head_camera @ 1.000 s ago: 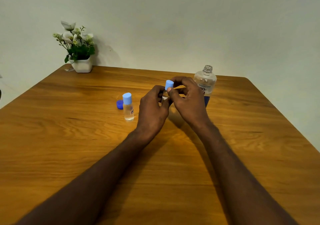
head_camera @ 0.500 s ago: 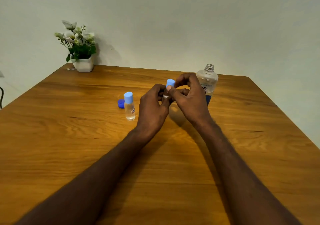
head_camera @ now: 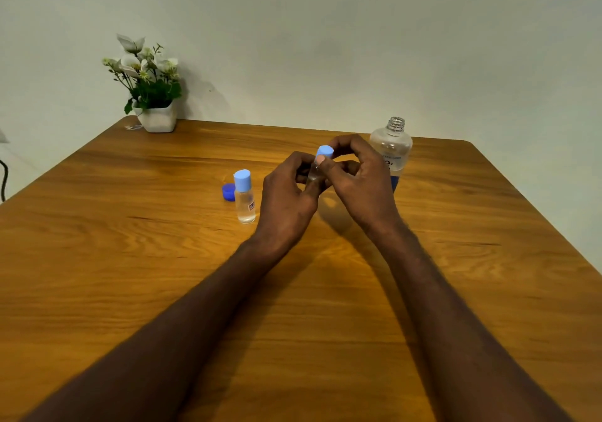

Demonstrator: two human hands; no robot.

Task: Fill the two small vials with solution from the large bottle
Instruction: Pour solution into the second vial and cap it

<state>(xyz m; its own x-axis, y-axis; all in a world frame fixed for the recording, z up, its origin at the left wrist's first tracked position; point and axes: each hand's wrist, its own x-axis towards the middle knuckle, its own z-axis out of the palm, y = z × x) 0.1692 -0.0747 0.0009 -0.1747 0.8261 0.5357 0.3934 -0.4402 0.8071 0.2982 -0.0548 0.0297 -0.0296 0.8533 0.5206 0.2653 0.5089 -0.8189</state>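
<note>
Above the middle of the brown wooden table, the left hand grips the clear body of a small glass vial, while the right hand pinches its light-blue cap. At nine o'clock from the hands stands a second capped small clear vial, a loose dark-blue cap just beside it. The large clear uncapped bottle stands at two o'clock, partly behind the right hand.

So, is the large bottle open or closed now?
Open. The large bottle stands upright with bare neck threads and no cap; a dark blue cap lies on the table.
</note>
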